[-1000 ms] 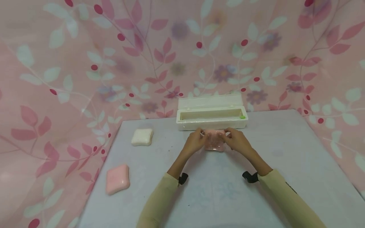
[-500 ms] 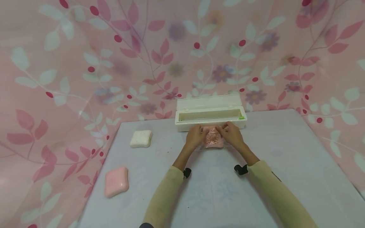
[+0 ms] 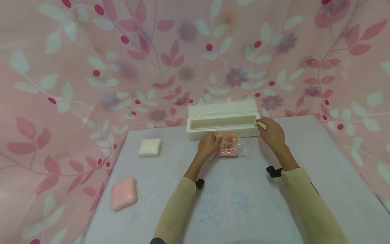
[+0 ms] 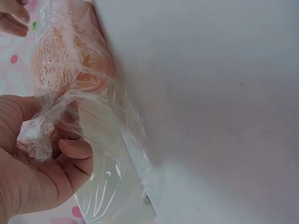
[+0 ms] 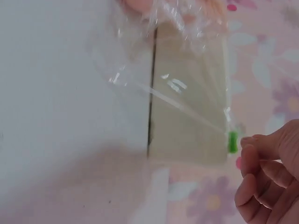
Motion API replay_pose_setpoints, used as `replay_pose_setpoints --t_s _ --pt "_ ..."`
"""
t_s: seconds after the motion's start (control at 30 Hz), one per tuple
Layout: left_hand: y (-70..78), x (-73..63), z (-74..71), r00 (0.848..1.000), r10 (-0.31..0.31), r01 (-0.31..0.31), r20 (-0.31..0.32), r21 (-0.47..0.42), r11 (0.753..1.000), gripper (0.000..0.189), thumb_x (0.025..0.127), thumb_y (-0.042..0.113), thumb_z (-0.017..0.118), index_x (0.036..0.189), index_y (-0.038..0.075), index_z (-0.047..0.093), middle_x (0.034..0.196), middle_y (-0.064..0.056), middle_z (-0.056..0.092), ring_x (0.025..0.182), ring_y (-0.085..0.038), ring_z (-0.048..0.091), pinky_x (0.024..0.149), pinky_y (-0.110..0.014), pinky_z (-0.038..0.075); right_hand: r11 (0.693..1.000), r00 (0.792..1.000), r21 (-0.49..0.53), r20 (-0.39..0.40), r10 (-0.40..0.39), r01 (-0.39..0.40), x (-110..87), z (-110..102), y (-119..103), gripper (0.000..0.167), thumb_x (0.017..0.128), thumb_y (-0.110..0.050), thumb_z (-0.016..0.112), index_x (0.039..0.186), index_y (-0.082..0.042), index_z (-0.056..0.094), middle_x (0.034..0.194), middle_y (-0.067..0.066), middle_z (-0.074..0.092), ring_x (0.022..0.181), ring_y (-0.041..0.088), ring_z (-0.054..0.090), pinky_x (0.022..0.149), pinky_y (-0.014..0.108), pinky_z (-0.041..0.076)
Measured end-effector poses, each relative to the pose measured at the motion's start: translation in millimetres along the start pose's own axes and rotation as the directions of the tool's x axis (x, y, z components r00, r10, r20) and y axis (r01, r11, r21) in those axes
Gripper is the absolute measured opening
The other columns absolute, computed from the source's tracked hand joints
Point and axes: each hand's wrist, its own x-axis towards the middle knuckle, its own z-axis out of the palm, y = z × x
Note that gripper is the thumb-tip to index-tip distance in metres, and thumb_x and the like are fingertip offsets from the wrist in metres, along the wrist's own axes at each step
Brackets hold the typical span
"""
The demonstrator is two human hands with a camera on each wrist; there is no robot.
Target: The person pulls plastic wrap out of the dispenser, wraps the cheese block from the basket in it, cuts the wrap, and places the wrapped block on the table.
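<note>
A pink soap bar lies under clear cling film in front of the long white film dispenser box. At its left side my left hand pinches bunched film between thumb and fingers, plainest in the left wrist view, where the hand is beside the wrapped soap. My right hand is at the box's right end, by a green slider. In the right wrist view the fingertips come close to the green slider, fingers loosely bent; contact is unclear.
The box lid stands raised at the back, near the floral curtain. On the left of the white-covered table lie a white soap bar and another pink soap bar.
My right hand has let go of the film by the soap and moved right to the green slider. The left hand keeps its hold; the soap has shifted slightly towards the box.
</note>
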Motion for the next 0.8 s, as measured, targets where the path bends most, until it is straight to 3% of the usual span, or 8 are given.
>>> replay_pose_setpoints --t_s 0.1,0.23,0.33,0.5,0.57,0.67,0.8 --pt "-0.2 -0.7 -1.6 1.000 -0.022 0.022 0.007 -0.004 1.000 0.027 0.098 0.033 0.060 0.103 0.006 0.062 0.079 -0.001 0.055 0.071 -0.016 0.051 0.059 -0.030 0.040 1.000 0.996 0.003 0.086 0.014 -0.014 4.4 0 8 0.029 0.091 -0.006 0.067 0.120 -0.005 0.067 0.131 0.020 0.059 0.116 0.044 0.055 0.081 0.058 0.046" --pt "-1.0 -0.8 -2.0 0.999 -0.037 0.037 0.016 -0.008 0.999 0.030 0.098 0.034 0.060 0.108 0.006 0.062 0.085 -0.002 0.058 0.076 -0.017 0.054 0.064 -0.032 0.044 0.997 0.987 0.011 0.145 0.075 -0.078 8.7 3 16 0.027 0.093 -0.018 0.069 0.118 -0.009 0.068 0.132 0.021 0.058 0.116 0.044 0.055 0.078 0.056 0.046" --pt "-1.9 0.2 -1.8 0.999 -0.035 0.035 0.014 -0.006 0.999 0.032 0.097 0.034 0.060 0.111 0.006 0.063 0.090 -0.003 0.061 0.081 -0.018 0.056 0.069 -0.034 0.047 0.994 0.977 -0.005 0.182 0.108 -0.109 14.1 -1 22 0.026 0.094 -0.026 0.068 0.117 -0.013 0.069 0.126 0.020 0.062 0.097 0.041 0.060 0.065 0.049 0.045" --pt "-3.2 2.2 -0.7 1.000 -0.028 0.028 0.004 -0.008 1.000 0.031 0.097 0.033 0.061 0.110 0.006 0.063 0.090 -0.003 0.062 0.080 -0.017 0.056 0.068 -0.034 0.047 0.994 0.950 -0.020 0.293 0.110 -0.109 25.7 -14 30 0.027 0.095 -0.030 0.067 0.117 -0.017 0.068 0.077 0.013 0.066 0.065 0.032 0.060 0.051 0.037 0.038" --pt "-3.3 2.7 -0.6 1.000 -0.026 0.026 0.003 -0.009 1.000 0.027 0.097 0.033 0.061 0.104 0.007 0.063 0.083 -0.002 0.059 0.074 -0.016 0.053 0.062 -0.031 0.044 0.993 0.939 -0.015 0.326 0.112 -0.113 28.4 -19 34 0.029 0.095 -0.032 0.067 0.119 -0.017 0.068 0.076 0.012 0.066 0.060 0.031 0.063 0.052 0.036 0.040" --pt "-3.0 2.3 -0.8 0.999 -0.032 0.032 0.004 -0.002 0.999 0.023 0.096 0.032 0.063 0.093 0.009 0.059 0.074 0.000 0.053 0.065 -0.014 0.048 0.054 -0.028 0.038 0.994 0.931 -0.001 0.348 0.106 -0.113 30.2 -22 41 0.032 0.094 -0.035 0.067 0.121 -0.017 0.068 0.091 0.012 0.069 0.060 0.031 0.064 0.055 0.036 0.041" --pt "-4.0 3.6 -2.4 0.999 -0.044 0.044 0.006 0.007 0.999 0.024 0.096 0.033 0.063 0.089 0.011 0.057 0.073 0.001 0.051 0.063 -0.013 0.046 0.053 -0.027 0.037 0.993 0.932 0.008 0.346 0.106 -0.116 31.5 -20 46 0.036 0.095 -0.038 0.066 0.124 -0.017 0.068 0.095 0.017 0.068 0.057 0.030 0.061 0.054 0.036 0.041"
